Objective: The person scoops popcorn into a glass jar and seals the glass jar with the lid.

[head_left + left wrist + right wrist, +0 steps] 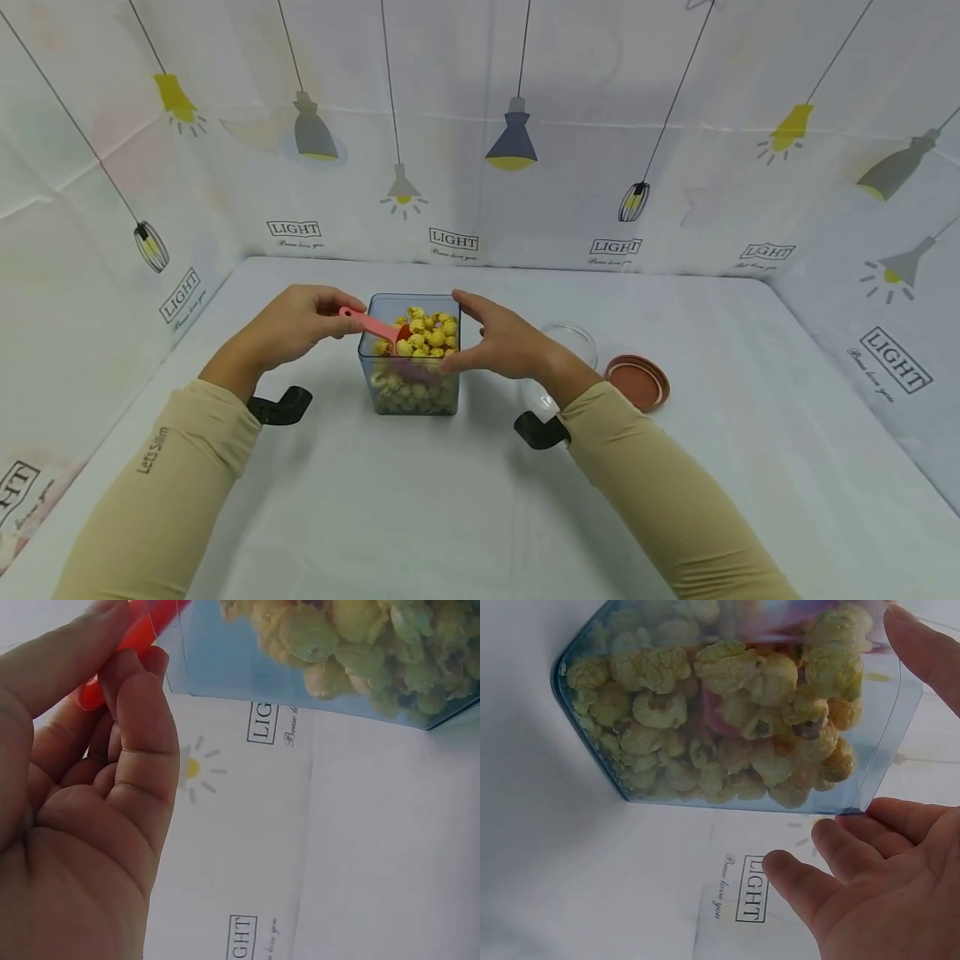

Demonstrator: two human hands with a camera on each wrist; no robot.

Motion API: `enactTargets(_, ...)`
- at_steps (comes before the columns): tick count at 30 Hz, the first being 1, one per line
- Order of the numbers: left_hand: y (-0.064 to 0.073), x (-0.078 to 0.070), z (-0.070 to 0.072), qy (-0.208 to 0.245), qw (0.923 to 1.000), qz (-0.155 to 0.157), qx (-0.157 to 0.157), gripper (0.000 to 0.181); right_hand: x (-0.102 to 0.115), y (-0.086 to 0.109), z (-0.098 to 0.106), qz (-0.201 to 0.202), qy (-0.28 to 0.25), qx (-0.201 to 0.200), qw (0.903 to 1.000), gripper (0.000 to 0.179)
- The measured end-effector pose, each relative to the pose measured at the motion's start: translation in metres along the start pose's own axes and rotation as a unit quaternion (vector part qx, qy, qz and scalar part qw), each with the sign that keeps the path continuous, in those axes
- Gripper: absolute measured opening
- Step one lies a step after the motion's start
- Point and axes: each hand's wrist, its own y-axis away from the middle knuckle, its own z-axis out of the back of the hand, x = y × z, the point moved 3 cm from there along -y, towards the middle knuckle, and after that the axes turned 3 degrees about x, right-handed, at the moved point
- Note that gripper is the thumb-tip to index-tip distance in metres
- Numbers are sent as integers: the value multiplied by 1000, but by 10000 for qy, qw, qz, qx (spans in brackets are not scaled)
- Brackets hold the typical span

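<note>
A clear bluish square container of yellow popcorn stands upright in the head view. My left hand is at its left side and pinches the handle of a red scoop between thumb and fingers. The scoop slants over the left rim, its bowl down among the popcorn. On the opposite side my right hand spreads along the container, thumb at the near corner, forefinger at the far one. In the right wrist view its fingers are loosely extended, fingertips right at the container's edge.
Behind the right forearm stands a clear round jar, partly hidden by it. A reddish-brown round lid lies to the right of the jar. The white cloth-covered table meets a lamp-printed backdrop at the back and sides.
</note>
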Motion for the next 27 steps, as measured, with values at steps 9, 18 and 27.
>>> enactTargets(9,1,7,1,153,9998,37,-146,45,0,0,0,18,-39,5,10000,106)
enactTargets(18,2,15,4,308,9993,19,-217,44,-1,-1,0,0,-63,-7,10000,106)
enactTargets(27,8,16,7,405,9988,91,-242,46,-2,-1,0,21,-135,11,9999,105)
